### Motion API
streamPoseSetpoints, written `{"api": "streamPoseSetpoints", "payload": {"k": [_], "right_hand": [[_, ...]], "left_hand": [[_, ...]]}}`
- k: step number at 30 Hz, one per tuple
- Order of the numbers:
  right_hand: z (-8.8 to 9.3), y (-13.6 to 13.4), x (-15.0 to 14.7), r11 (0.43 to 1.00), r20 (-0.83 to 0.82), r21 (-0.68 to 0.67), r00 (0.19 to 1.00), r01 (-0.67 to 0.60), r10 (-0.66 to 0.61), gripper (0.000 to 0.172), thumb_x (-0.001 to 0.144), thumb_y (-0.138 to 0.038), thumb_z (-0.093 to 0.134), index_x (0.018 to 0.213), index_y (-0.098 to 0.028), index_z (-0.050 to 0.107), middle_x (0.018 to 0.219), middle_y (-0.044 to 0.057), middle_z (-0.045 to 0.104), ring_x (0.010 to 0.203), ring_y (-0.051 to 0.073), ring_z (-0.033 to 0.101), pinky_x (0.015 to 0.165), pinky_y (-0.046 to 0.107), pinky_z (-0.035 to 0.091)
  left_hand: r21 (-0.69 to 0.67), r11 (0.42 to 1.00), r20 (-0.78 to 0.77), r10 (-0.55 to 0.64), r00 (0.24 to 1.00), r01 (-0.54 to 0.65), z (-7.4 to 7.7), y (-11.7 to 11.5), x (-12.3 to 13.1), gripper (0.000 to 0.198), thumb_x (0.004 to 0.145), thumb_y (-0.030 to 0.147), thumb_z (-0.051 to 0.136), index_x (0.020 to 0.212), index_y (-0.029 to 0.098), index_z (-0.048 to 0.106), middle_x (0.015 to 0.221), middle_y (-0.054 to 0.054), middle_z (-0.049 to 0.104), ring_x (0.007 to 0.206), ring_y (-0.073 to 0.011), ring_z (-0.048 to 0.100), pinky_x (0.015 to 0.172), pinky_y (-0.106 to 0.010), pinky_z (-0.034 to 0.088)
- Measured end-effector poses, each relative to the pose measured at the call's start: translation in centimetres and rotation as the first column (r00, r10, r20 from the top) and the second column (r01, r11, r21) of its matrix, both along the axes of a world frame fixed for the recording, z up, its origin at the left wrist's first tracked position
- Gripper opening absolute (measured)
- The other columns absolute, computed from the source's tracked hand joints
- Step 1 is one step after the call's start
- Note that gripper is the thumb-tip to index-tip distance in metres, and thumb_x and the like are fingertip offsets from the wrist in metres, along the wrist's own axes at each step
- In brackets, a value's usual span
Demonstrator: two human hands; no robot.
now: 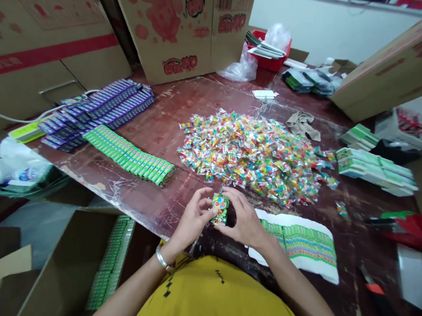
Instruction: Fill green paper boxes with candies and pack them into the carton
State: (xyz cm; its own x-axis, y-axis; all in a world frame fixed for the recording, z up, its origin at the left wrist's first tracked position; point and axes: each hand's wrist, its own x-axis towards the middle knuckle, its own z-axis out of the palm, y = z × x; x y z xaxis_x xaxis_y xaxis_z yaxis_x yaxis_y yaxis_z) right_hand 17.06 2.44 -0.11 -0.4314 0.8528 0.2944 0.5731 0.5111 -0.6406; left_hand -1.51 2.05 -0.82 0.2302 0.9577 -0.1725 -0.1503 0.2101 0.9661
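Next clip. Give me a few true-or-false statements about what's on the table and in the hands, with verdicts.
1. The left hand and right hand together hold a small green box. True.
2. The candy pile sits in a bowl. False: it lies loose on the table.
3. The purple boxes lie right of the candy pile. False: they lie to its left, behind the row of green boxes.
4. A bracelet is on the left wrist. True.

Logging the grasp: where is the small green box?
Head view, lower centre: the small green box is held between the left hand and right hand, just before the candy pile.
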Motion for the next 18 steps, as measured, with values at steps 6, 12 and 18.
{"api": "streamPoseSetpoints", "payload": {"k": [6, 12, 18], "right_hand": [[-1.0, 0.6, -2.2, 0.998, 0.047, 0.059, 0.999, 0.005, -0.008, 0.097, 0.074, -0.044, 0.075, 0.151, -0.020, 0.022, 0.150, 0.013, 0.036, 0.141, 0.030, 0.032, 0.116, 0.050, 0.035], [-0.7, 0.7, -0.3, 0.986, 0.071, 0.044, 0.984, 0.161, -0.164, 0.075, 0.087, -0.033, 0.062, 0.151, -0.026, 0.024, 0.147, 0.010, 0.041, 0.137, 0.027, 0.039, 0.114, 0.048, 0.038], [-1.4, -0.5, 5.7, 0.933, 0.098, 0.046, 0.928, 0.356, -0.359, 0.049, 0.091, -0.032, 0.056, 0.138, -0.024, 0.046, 0.136, 0.011, 0.052, 0.128, 0.027, 0.048, 0.107, 0.047, 0.043]], "left_hand": [[0.155, 0.987, -0.419, 0.099, 0.903, -0.036, 0.2, 2.1, -2.8, 0.026, 0.084, 0.037, 0.064, 0.097, 0.016, 0.056, 0.091, -0.005, 0.064, 0.078, -0.0172, 0.062, 0.074, -0.031, 0.050], [0.455, 0.890, -0.889, 0.452, 0.069, 0.031, 1.0, 5.6, -7.7, 0.017, 0.088, 0.032, 0.055, 0.098, 0.018, 0.059, 0.098, -0.011, 0.060, 0.099, -0.0297, 0.054, 0.080, -0.039, 0.046], [0.485, 0.875, -0.870, 0.480, -0.112, -0.011, 0.7, 6.6, -9.1, 0.044, 0.087, 0.042, 0.057, 0.120, 0.013, 0.049, 0.109, -0.016, 0.055, 0.106, -0.0337, 0.050, 0.079, -0.040, 0.047]]}}
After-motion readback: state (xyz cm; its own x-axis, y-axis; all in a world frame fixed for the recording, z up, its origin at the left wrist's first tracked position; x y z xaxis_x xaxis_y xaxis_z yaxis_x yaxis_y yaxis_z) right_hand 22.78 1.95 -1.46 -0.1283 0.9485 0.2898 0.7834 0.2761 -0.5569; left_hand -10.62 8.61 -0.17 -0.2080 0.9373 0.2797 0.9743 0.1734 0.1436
